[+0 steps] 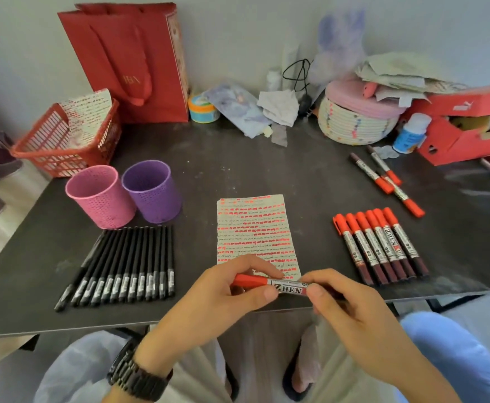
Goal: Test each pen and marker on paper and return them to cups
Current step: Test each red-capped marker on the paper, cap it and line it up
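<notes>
Both hands hold one red marker level over the table's near edge. My left hand grips its red cap end, and my right hand pinches the labelled barrel. The cap is on. Just beyond lies the test paper, covered with rows of red strokes. A pink cup and a purple cup stand at the left, both looking empty. In front of them lies a row of several black pens. Several red markers lie side by side at the right, and three more markers lie farther back.
A red mesh basket with marked paper sits at the far left by a red paper bag. Clutter lines the back wall: a woven basket, a red shoebox, a small bottle, cloths. The table's front edge runs just under my hands.
</notes>
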Demonstrator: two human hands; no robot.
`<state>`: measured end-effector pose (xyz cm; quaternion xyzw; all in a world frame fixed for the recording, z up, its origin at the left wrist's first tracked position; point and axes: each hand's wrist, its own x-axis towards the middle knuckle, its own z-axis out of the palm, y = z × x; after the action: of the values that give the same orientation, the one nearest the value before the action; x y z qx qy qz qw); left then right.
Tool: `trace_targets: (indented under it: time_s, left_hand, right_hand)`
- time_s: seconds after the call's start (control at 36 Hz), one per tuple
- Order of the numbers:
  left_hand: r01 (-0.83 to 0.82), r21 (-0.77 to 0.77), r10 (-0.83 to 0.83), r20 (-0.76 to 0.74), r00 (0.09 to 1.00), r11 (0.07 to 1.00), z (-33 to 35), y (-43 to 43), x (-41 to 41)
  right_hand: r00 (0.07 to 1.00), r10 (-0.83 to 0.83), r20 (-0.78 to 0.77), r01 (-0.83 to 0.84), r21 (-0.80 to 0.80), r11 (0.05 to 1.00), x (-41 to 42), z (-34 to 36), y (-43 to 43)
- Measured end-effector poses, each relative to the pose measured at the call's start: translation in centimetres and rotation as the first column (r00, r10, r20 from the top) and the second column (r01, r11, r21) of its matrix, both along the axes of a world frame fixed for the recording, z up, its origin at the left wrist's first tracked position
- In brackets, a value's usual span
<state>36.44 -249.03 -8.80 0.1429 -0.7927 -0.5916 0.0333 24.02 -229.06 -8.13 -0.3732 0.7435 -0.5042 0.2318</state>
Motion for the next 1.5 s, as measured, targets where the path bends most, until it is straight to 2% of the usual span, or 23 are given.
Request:
trace_targets:
  time_s: [0.22,0.36,0.47,0.53,0.56,0.61,0.67,0.75,0.86,0.92,1.0,1.08,1.14,1.25,1.39,1.5]
  left_hand:
    - [0.032,-0.01,-0.031,0.031,0.999,0.999,0.9,-1.0,0.3]
    - [0.109,-0.016,-0.108,0.05,0.993,0.994,1.0,-1.0,0.3]
    - [-0.001,-0.035,0.001,-0.003,1.0,0.999,0.2,-1.4,-0.2]
    - [-0.103,0.039,0.106,-0.08,0.991,0.994,-0.1,-1.9,-0.4]
    - [-0.158,0.125,0.174,-0.126,0.977,0.979,-0.1,-2.0,-0.6]
    - [-0.262,0.369,0.344,-0.177,0.922,0.892,0.2,-2.0,-1.1]
    - [-0.291,0.596,0.456,-0.144,0.878,0.748,0.7,-1.8,-1.8]
    - [-0.264,0.759,0.486,-0.078,0.87,0.595,1.3,-0.8,-2.9]
    - [-0.116,0.926,0.446,-0.062,0.893,0.36,1.3,0.4,-4.0]
    - [-0.091,0.961,0.451,-0.039,0.892,0.262,1.1,0.6,-4.4]
    - [-0.106,0.98,0.476,0.013,0.879,0.168,0.7,1.1,-4.7]
    - [-0.117,0.989,0.476,0.057,0.878,0.096,0.2,2.2,-4.9]
    - [-0.124,0.988,0.469,0.065,0.881,0.096,0.2,2.8,-5.1]
    - [-0.14,0.983,0.457,0.07,0.887,0.121,0.8,3.4,-5.4]
    - [-0.121,0.982,0.431,0.046,0.901,0.148,1.9,3.7,-6.0]
    - [-0.041,0.985,0.382,-0.026,0.924,0.167,2.7,3.8,-5.9]
  right_hand:
    - [0.998,0.056,0.021,-0.056,-0.002,0.998,-0.1,-0.5,-0.5]
    - [0.986,0.167,-0.022,-0.163,0.115,0.98,0.1,-0.8,-0.6]
    - [0.992,0.078,0.096,-0.087,0.091,0.992,1.3,-1.6,-1.0]
    - [0.978,-0.005,0.209,-0.009,0.064,0.998,2.1,-2.0,-1.3]
    - [0.954,-0.034,0.298,0.021,0.049,0.999,2.6,-2.0,-1.5]
    - [0.855,-0.068,0.514,0.072,0.012,0.997,3.6,-2.2,-1.9]
    - [0.731,-0.078,0.678,0.12,-0.015,0.993,4.6,-2.5,-2.5]
    - [0.601,-0.073,0.796,0.163,-0.032,0.986,6.0,-3.0,-3.5]
    - [0.471,-0.115,0.874,0.28,-0.025,0.96,7.0,-3.3,-4.6]
    - [0.45,-0.126,0.884,0.32,-0.028,0.947,7.2,-3.3,-4.8]
    - [0.45,-0.171,0.877,0.406,-0.031,0.913,7.7,-3.2,-4.9]
    - [0.59,-0.286,0.755,0.443,-0.006,0.897,8.4,-3.3,-4.6]
    - [0.609,-0.339,0.717,0.474,0.013,0.88,8.7,-3.2,-4.2]
    - [0.543,-0.357,0.76,0.512,0.037,0.858,8.8,-2.5,-3.7]
    - [0.502,-0.316,0.805,0.517,0.014,0.856,8.8,-1.0,-3.2]
    - [0.448,-0.246,0.859,0.534,-0.037,0.844,9.0,0.1,-2.9]
